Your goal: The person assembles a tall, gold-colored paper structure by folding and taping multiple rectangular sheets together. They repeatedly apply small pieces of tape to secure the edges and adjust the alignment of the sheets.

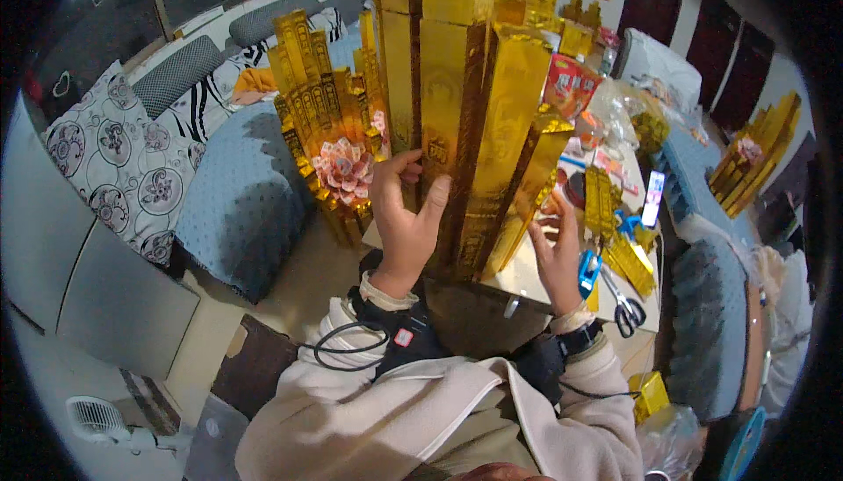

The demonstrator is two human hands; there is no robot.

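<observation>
A tall structure of upright gold foil paper columns (446, 99) with embossed patterns rises on the white table in front of me. My left hand (408, 222) rests against the front column, its thumb apart from its curled fingers. On the right side of the structure leans a shorter gold foil panel (527, 196). At that panel's right edge the bent fingers of my right hand (558, 248) close in a pinch. Just below and right of this hand lie a blue tape dispenser (589, 272) and black-handled scissors (627, 312).
Gold foil strips (601, 200), a lit phone (652, 199) and a red package (569, 84) crowd the white table (527, 275). Another gold structure with a pink paper flower (342, 170) stands left. Blue-covered sofas (241, 196) flank both sides. A fan (95, 415) is lower left.
</observation>
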